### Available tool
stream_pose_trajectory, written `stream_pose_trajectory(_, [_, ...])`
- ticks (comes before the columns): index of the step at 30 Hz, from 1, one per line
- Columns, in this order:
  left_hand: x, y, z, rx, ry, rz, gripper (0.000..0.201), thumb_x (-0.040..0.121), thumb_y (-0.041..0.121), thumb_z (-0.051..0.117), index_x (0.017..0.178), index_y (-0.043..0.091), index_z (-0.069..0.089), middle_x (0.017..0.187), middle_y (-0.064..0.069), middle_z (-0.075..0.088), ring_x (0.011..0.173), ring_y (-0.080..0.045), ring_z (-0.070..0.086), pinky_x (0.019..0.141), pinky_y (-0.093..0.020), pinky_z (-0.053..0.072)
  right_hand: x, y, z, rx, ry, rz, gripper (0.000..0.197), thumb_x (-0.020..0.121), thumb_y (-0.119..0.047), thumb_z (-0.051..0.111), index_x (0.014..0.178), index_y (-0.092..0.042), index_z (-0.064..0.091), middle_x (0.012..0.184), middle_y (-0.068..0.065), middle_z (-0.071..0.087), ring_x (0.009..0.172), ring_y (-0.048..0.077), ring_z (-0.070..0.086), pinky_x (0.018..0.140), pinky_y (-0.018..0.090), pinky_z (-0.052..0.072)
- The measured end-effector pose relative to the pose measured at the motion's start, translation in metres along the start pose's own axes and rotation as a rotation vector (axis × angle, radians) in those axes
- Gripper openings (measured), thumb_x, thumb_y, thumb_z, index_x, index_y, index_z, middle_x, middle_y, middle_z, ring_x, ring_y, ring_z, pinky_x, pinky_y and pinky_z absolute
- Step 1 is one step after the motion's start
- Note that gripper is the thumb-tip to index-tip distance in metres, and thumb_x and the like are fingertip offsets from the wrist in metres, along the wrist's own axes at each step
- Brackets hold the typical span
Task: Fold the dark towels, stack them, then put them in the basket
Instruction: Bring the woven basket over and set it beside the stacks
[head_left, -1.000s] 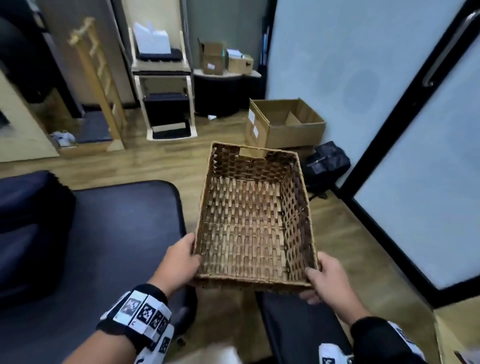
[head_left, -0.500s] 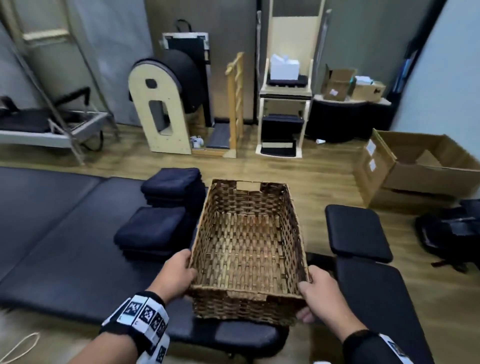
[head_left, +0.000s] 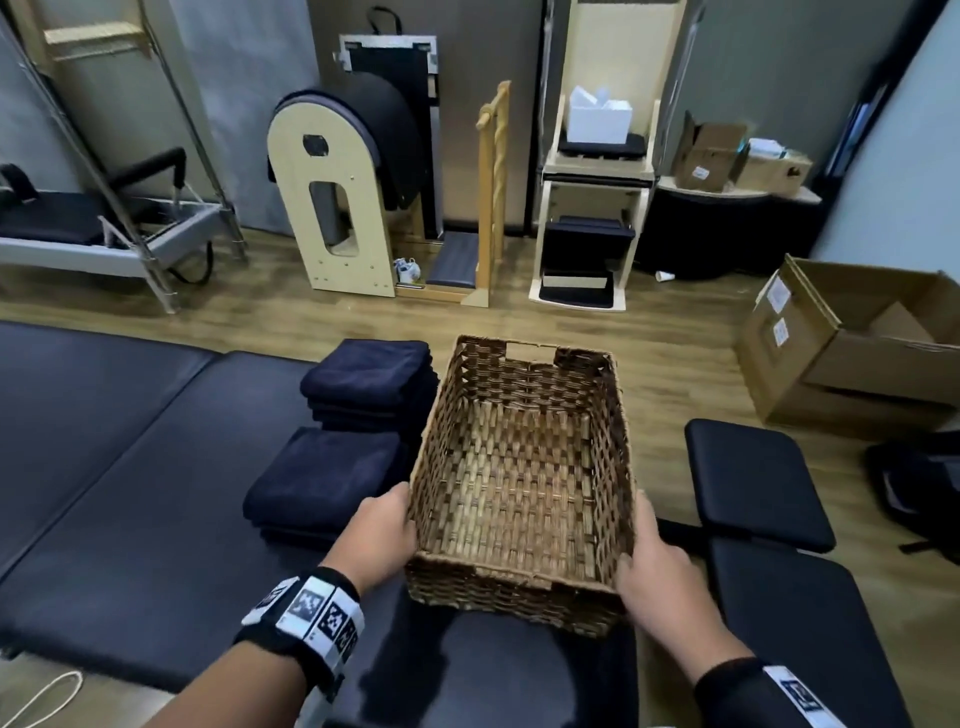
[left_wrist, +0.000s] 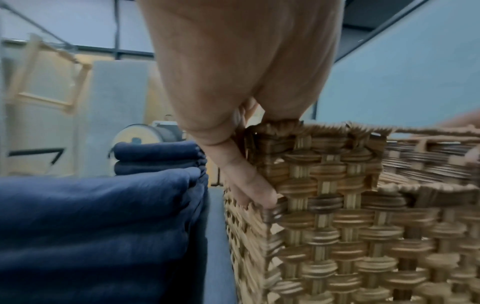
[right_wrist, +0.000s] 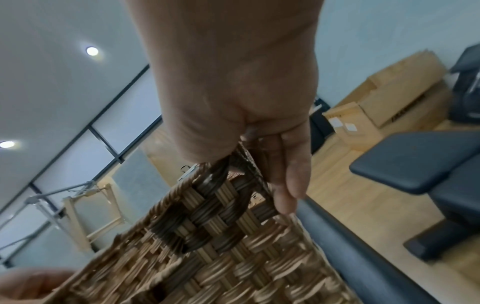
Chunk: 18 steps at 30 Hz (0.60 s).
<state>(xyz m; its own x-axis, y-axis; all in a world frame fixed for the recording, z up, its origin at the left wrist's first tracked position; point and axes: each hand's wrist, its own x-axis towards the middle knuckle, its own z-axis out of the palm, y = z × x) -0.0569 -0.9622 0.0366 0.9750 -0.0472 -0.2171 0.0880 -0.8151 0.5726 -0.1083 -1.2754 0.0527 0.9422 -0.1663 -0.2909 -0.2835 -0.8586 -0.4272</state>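
Now bare wicker basket (head_left: 522, 470), towel stacks (head_left: 332, 467) alongside.

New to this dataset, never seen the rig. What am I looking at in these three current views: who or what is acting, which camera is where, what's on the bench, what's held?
No machine here: a person works with bare hands. The wide view comes from a camera on the head, looking down. The other two come from cameras strapped to each wrist, looking along the hand; the patterned band sits on the left wrist.

Both hands hold a woven basket by its near corners: the left hand on the left one, the right hand on the right one. In the wrist views, each hand's fingers lie down the outside wall. The basket is empty.

Just left of it, on the dark padded bench, sit two stacks of folded dark towels: a near stack and a far stack. Whether the basket rests on the bench or hangs just above it is unclear.
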Motion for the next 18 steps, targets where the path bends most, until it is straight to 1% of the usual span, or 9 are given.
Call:
stream_pose_trajectory(2, [0.014, -0.007, -0.004, 0.061, -0.045, 0.068, 0.014, 0.086, 0.02, 0.044, 0.096, 0.018, 0.053, 0.096, -0.01, 0.07, 0.093, -0.036, 0.065, 0.081, -0.045, 0.054, 0.009, -0.011, -0.003, -0.089, 0.008, 0.035, 0.084, 0.093, -0.019, 0.045, 0.156, -0.035, -0.01, 0.088, 0.0, 0.061, 0.075, 0.025, 0.059, 0.067, 0.036, 0.047])
stream_pose_trajectory(3, [0.019, -0.009, -0.006, 0.111, -0.067, 0.109, 0.012, 0.088, 0.026, 0.045, 0.096, 0.018, 0.051, 0.097, -0.01, 0.068, 0.093, -0.037, 0.065, 0.08, -0.045, 0.054, 0.011, -0.017, -0.006, -0.163, 0.005, 0.057, 0.083, 0.092, -0.02, 0.045, 0.156, -0.032, -0.007, 0.095, 0.002, 0.062, 0.08, 0.027, 0.061, 0.069, 0.037, 0.049])
stream_pose_trajectory(5, [0.031, -0.02, -0.016, 0.228, -0.106, 0.202, 0.021, 0.096, 0.041, 0.048, 0.095, 0.02, 0.05, 0.095, -0.008, 0.067, 0.09, -0.035, 0.064, 0.075, -0.044, 0.053, 0.015, -0.034, -0.005, -0.305, 0.062, 0.084, 0.07, 0.089, -0.022, 0.045, 0.152, -0.023, 0.015, 0.111, 0.003, 0.061, 0.094, 0.029, 0.064, 0.075, 0.039, 0.052])
stream_pose_trajectory(7, [0.044, -0.039, -0.036, 0.271, -0.126, 0.285, 0.033, 0.097, 0.054, 0.045, 0.089, 0.023, 0.053, 0.09, -0.003, 0.067, 0.086, -0.028, 0.064, 0.072, -0.041, 0.052, 0.017, -0.06, 0.0, -0.448, 0.149, 0.118, 0.048, 0.087, -0.026, 0.047, 0.134, -0.018, 0.041, 0.119, 0.005, 0.058, 0.104, 0.031, 0.06, 0.083, 0.041, 0.052])
stream_pose_trajectory(8, [0.049, -0.048, -0.047, 0.265, -0.133, 0.31, 0.037, 0.097, 0.056, 0.044, 0.087, 0.023, 0.056, 0.089, 0.0, 0.067, 0.085, -0.026, 0.064, 0.072, -0.041, 0.052, 0.016, -0.074, 0.004, -0.509, 0.187, 0.137, 0.042, 0.086, -0.029, 0.048, 0.127, -0.018, 0.049, 0.119, 0.006, 0.057, 0.107, 0.031, 0.056, 0.086, 0.043, 0.052])
stream_pose_trajectory(10, [0.063, -0.078, -0.073, 0.245, -0.148, 0.332, 0.035, 0.097, 0.052, 0.045, 0.088, 0.023, 0.061, 0.09, 0.004, 0.069, 0.086, -0.022, 0.064, 0.075, -0.041, 0.053, 0.013, -0.116, 0.017, -0.545, 0.245, 0.115, 0.038, 0.086, -0.036, 0.053, 0.12, -0.019, 0.059, 0.119, 0.006, 0.058, 0.108, 0.032, 0.054, 0.087, 0.044, 0.051])
stream_pose_trajectory(12, [0.078, -0.11, -0.097, 0.252, -0.131, 0.324, 0.026, 0.093, 0.046, 0.046, 0.091, 0.025, 0.061, 0.094, 0.005, 0.07, 0.092, -0.023, 0.065, 0.079, -0.039, 0.053, 0.011, -0.168, 0.034, -0.468, 0.268, 0.002, 0.041, 0.087, -0.038, 0.057, 0.123, -0.019, 0.062, 0.119, 0.004, 0.06, 0.11, 0.028, 0.054, 0.092, 0.043, 0.05])
stream_pose_trajectory(15, [0.1, -0.149, -0.127, 0.258, -0.124, 0.283, 0.017, 0.093, 0.038, 0.05, 0.098, 0.026, 0.061, 0.103, 0.003, 0.068, 0.099, -0.025, 0.063, 0.085, -0.036, 0.051, 0.014, -0.242, 0.062, -0.271, 0.228, -0.126, 0.038, 0.093, -0.035, 0.055, 0.127, -0.02, 0.06, 0.121, -0.001, 0.059, 0.114, 0.02, 0.052, 0.102, 0.036, 0.044])
stream_pose_trajectory(18, [0.115, -0.179, -0.138, 0.269, -0.149, 0.242, 0.019, 0.094, 0.036, 0.052, 0.101, 0.021, 0.061, 0.108, 0.001, 0.061, 0.103, -0.025, 0.06, 0.088, -0.036, 0.049, 0.026, -0.296, 0.09, -0.158, 0.174, -0.143, 0.036, 0.095, -0.038, 0.055, 0.125, -0.02, 0.06, 0.126, 0.001, 0.059, 0.122, 0.023, 0.05, 0.105, 0.037, 0.042])
